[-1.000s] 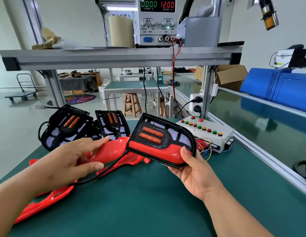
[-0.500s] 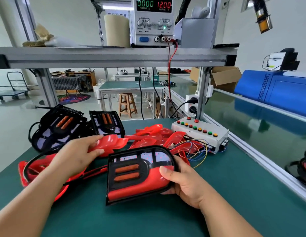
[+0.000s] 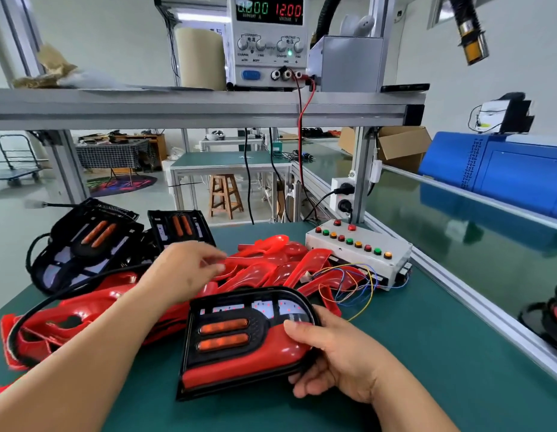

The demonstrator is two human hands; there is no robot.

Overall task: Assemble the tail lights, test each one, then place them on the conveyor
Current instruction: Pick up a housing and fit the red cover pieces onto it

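Observation:
My right hand (image 3: 336, 357) grips the right edge of a tail light (image 3: 233, 344). It has a black housing, a red lower lens and two orange strips, and it sits low over the green table, face up. My left hand (image 3: 187, 269) hovers with fingers apart over a pile of red lens covers (image 3: 286, 269), holding nothing. A black cable (image 3: 68, 291) loops under my left forearm. Two black housings (image 3: 84, 244) (image 3: 177, 226) lie at the back left.
A white test box with coloured buttons (image 3: 355, 254) and loose wires stands behind the pile. The power supply (image 3: 268, 42) on the shelf reads 12.00 V. The green conveyor (image 3: 458, 232) runs along the right, with another tail light (image 3: 554, 313) on it.
My right hand brought the tail light down from mid-air and closer to me. My left hand let go of a red lens cover and moved right over the pile.

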